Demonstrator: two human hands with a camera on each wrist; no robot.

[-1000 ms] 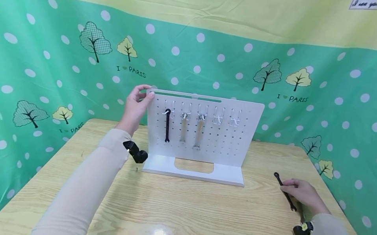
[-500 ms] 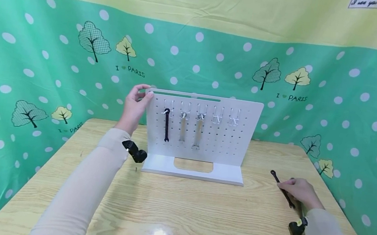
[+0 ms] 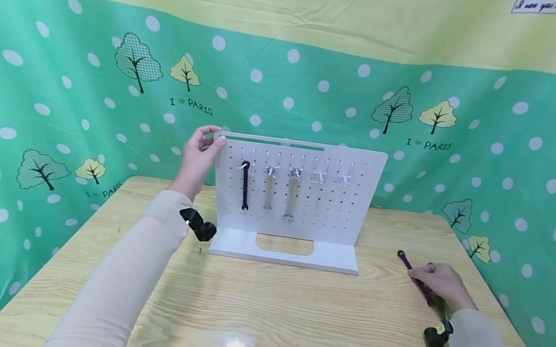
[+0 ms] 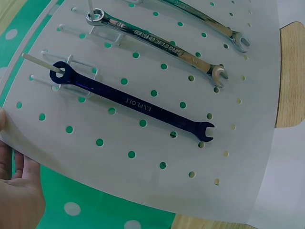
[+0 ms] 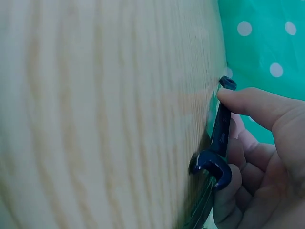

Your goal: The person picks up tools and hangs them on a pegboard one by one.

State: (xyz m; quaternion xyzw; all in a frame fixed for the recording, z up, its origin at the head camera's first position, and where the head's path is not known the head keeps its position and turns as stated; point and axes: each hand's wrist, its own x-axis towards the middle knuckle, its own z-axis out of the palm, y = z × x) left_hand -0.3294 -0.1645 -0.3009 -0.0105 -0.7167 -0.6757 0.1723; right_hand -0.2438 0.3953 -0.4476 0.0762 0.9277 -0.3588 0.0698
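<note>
At the upper left corner of the white pegboard (image 3: pixel 304 212), my left hand (image 3: pixel 197 160) grips the edge, thumb in front. My right hand (image 3: pixel 445 283) pinches a dark blue combination wrench (image 5: pixel 221 129) between thumb and fingers, low over the table's right side. A shiny metal strip (image 5: pixel 202 207) shows below that wrench's open end, partly hidden. From the leftmost hook hangs another dark blue wrench (image 4: pixel 138 105), stamped EXPLOIT. Beside it hang two silver wrenches, one nearer (image 4: pixel 157 40) and one farther (image 4: pixel 205 19) in the left wrist view.
Two hooks on the board's right part, one left (image 3: pixel 320 173) and one right (image 3: pixel 344 176), carry nothing. The board's base (image 3: pixel 237 244) stands on the wooden table (image 3: pixel 291 316). A green dotted curtain (image 3: pixel 289 87) hangs behind and along both sides.
My right hand has shifted slightly left with the wrench over the first half second, then hardly moves. My left hand stays on the pegboard.
</note>
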